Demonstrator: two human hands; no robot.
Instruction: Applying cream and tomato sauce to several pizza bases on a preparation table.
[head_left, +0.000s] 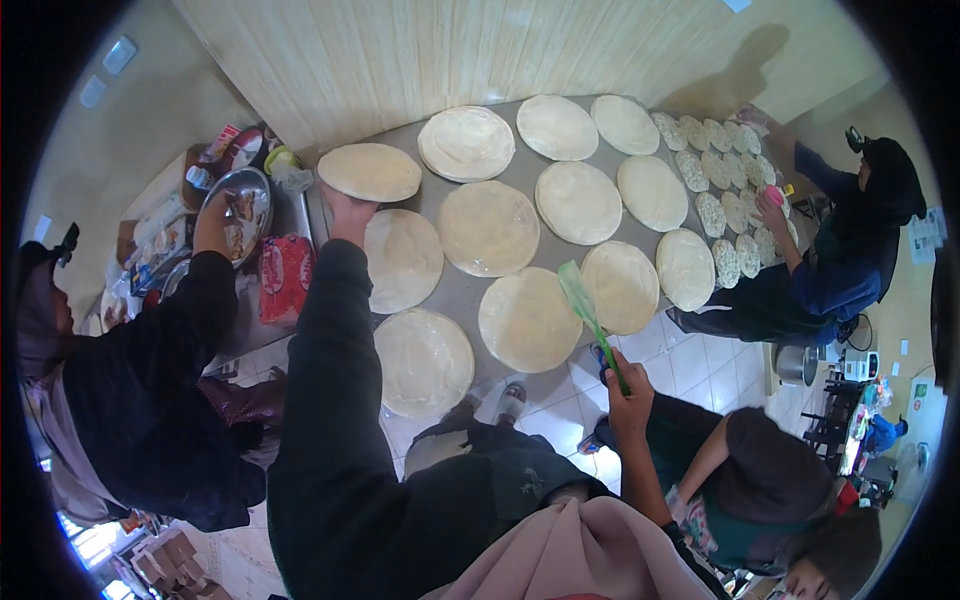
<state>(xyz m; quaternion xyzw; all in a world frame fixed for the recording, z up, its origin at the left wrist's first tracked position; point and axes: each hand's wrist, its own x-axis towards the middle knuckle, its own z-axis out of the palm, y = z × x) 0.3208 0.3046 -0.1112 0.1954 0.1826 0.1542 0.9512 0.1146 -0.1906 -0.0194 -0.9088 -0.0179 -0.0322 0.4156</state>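
At the table's far left, my left hand [347, 212] grips the near left edge of a round flat dough sheet [370, 172]. Most of its fingers are hidden beneath that sheet, which looks slightly raised. My right hand [628, 388] is closed round the handle of a green spatula [578, 295]. The spatula's broad, pale green head points away from me, over the right edge of a near dough round [530, 320]. Another dough round [402, 260] lies just under my left wrist. Several more rounds, some with a glossy top, cover the grey table [455, 290].
On the left, a person [140, 370] reaches into a metal bowl [248, 205] beside a red package [286, 280]. At the right end, another person [850, 240] handles small speckled rounds [712, 215]. A third person [760, 480] is close to my right arm. A wall [420, 60] borders the table's far side.
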